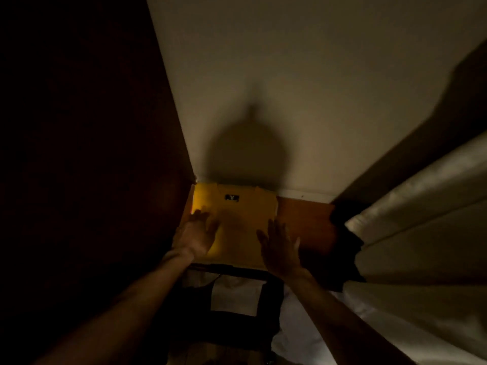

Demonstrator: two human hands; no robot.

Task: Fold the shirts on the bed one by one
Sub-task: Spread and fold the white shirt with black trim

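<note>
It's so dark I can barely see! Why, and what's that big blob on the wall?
Head view: dim light, with the left side nearly black; the blob is a soft shadow on the wall above the yellow shirt; edges look blurry and bent.

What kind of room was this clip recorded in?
Probably a dim bedroom: white bedding lies below the arms, a pale pillow or mattress edge sits at the right, and a folded yellow shirt rests on a wooden surface against the wall.

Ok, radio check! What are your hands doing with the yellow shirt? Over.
Left hand open, flat on the folded yellow shirt. Right hand open at the shirt's right edge. Dark garment lies nearer, on the bed. Nothing in the way.
</note>
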